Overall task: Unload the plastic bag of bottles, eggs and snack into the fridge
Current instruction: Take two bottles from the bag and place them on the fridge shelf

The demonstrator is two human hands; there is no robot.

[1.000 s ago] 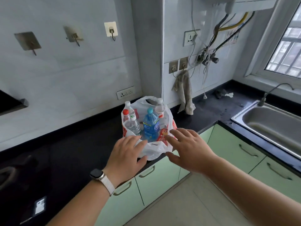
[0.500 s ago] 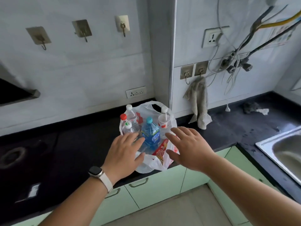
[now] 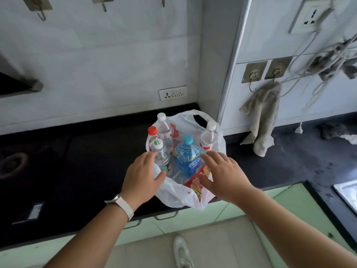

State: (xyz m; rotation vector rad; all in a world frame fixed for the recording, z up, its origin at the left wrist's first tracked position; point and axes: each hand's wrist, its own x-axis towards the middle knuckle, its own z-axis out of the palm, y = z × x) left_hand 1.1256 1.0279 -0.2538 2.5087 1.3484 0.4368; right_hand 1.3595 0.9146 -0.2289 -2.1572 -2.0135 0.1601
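Note:
A white plastic bag (image 3: 173, 194) stands open on the black counter (image 3: 87, 155) near its front edge. Several bottles stand upright in it: a blue one (image 3: 188, 157), a clear green-labelled one (image 3: 163, 159), a red-capped one (image 3: 152, 132) and two clear white-capped ones (image 3: 164, 130) (image 3: 208, 136). A red and yellow snack packet (image 3: 197, 183) lies at the bag's front right. My left hand (image 3: 142, 176) is at the bag's left rim, fingers relaxed beside the green-labelled bottle. My right hand (image 3: 224, 175) hovers spread over the snack packet. No eggs or fridge are visible.
A wall column (image 3: 218, 55) rises right behind the bag. A grey rag (image 3: 264, 120) hangs from a hook to the right, with loose cables (image 3: 328, 60) above. A steel sink (image 3: 347, 192) is at the far right. Green cabinet drawers (image 3: 193, 215) lie below the counter.
Both hands have moved forward and reached the bag's two sides. The view has come closer and tilted down. The bag and bottles have not moved.

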